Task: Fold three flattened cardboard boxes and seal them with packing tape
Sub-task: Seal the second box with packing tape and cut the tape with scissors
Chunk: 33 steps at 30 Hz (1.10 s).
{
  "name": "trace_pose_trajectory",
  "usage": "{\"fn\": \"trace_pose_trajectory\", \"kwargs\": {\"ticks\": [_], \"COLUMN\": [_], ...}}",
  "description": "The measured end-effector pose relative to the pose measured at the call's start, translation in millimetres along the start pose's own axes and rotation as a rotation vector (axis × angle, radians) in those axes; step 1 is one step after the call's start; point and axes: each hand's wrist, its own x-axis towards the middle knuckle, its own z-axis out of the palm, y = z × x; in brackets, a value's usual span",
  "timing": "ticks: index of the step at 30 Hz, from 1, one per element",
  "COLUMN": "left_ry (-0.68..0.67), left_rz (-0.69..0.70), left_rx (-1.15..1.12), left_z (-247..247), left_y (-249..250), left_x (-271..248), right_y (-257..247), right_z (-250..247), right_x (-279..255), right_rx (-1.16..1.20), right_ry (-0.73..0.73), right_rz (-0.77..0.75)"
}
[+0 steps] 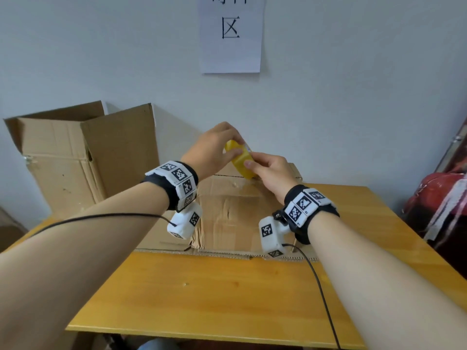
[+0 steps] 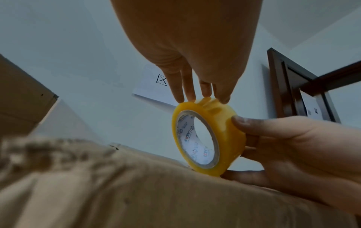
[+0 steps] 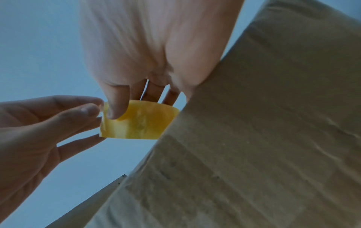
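Observation:
Both hands hold a yellow packing tape roll (image 1: 240,160) in the air above the far edge of a cardboard box (image 1: 227,210) that lies on the table with its top flaps closed. My right hand (image 1: 251,160) grips the roll, thumb on its outer face and fingers behind it. My left hand (image 1: 238,147) pinches the roll's upper rim with thumb and fingertips. In the left wrist view the roll (image 2: 224,138) stands on edge, its white core facing the camera, just over the box (image 2: 136,192). In the right wrist view the left hand (image 3: 96,106) pinches the left edge of the roll (image 3: 140,123).
A larger open cardboard box (image 1: 75,160) stands at the back left against the wall. The wooden table (image 1: 202,299) reaches to the near edge. A red bag (image 1: 434,198) sits at the right. Black cables (image 1: 321,286) trail from both wrist cameras.

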Motion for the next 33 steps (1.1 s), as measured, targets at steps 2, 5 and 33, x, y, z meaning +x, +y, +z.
{"fn": "trace_pose_trajectory", "kwargs": {"ticks": [2,5,33], "left_ry": [-0.008,0.016,0.116], "left_rz": [-0.043,-0.119,-0.483], "left_rx": [-0.017,-0.097,-0.406], "left_z": [-8,-21,-69], "left_y": [-2,-1,24], "left_x": [5,13,71], "right_y": [-13,-34,-131], "right_z": [-2,-6,-38], "right_x": [1,4,42], "right_rx": [-0.064,-0.136,-0.336], "right_ry": [-0.002,-0.013,-0.068], "right_rz": [-0.009,-0.047,-0.247]}}
